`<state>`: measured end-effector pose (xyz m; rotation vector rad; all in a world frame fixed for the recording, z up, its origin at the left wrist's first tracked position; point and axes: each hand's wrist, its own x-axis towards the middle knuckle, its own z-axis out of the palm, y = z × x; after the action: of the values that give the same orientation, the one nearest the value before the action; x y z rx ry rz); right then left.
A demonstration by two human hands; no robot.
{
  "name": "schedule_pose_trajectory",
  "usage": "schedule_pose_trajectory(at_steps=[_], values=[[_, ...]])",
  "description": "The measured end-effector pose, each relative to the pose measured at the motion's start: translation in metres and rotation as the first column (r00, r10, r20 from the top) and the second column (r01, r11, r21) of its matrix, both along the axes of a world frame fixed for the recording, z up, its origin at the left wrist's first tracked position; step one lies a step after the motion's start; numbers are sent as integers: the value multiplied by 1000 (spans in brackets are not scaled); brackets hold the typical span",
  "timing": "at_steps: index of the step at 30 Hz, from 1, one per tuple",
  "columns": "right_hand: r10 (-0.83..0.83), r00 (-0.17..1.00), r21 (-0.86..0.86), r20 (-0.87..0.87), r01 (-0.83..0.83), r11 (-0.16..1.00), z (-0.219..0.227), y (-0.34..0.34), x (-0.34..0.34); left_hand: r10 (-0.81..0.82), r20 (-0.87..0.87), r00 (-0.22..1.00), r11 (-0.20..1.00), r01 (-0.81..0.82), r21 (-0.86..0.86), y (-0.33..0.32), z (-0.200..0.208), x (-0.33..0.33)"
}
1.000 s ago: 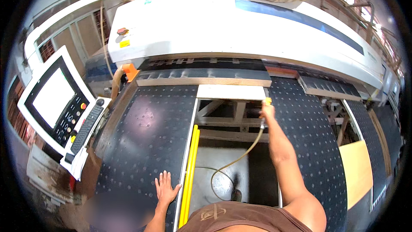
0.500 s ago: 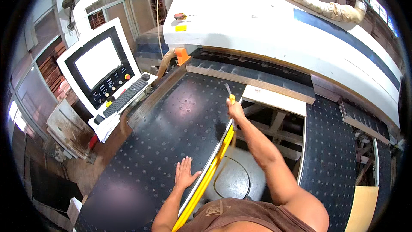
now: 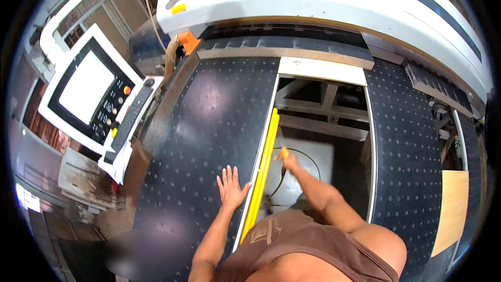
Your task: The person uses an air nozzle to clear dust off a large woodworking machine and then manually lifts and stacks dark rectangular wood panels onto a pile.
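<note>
My left hand (image 3: 232, 190) lies flat with spread fingers on the black ball-dotted table (image 3: 193, 141), close to its right edge. Two yellow bars (image 3: 264, 169) run along that edge, just right of the hand. Over the gap beside the bars, my right hand (image 3: 290, 164) grips a yellow air blow gun (image 3: 283, 153); its thin nozzle points away from me and looks blurred. A hose (image 3: 279, 185) hangs down from the gun. Below it stands a grey metal surface (image 3: 300, 177) with a dark loop on it.
A white machine housing (image 3: 292, 0) spans the far side, with a dark-topped ledge (image 3: 284, 47) before it. At left stands a control console (image 3: 88, 89) with screen and keyboard. Another dotted table (image 3: 402, 151) and a light wooden panel (image 3: 451, 209) are at right. Beams cross the gap.
My right hand has drawn the air blow gun back toward me, from above the table's far edge down into the gap. My left hand stays flat on the table. The view has shifted.
</note>
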<state>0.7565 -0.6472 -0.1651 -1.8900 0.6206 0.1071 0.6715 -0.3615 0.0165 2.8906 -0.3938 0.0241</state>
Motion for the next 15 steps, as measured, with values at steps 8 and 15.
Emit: schedule_pose_trajectory(at_steps=[8, 15], values=[[572, 817, 210, 71, -573, 792, -28, 32, -26, -64, -28, 998, 998, 64, 24, -75, 3, 74], [-231, 769, -166, 596, 400, 902, 181, -347, 140, 87, -56, 995, 992, -81, 93, -144, 2, 164]])
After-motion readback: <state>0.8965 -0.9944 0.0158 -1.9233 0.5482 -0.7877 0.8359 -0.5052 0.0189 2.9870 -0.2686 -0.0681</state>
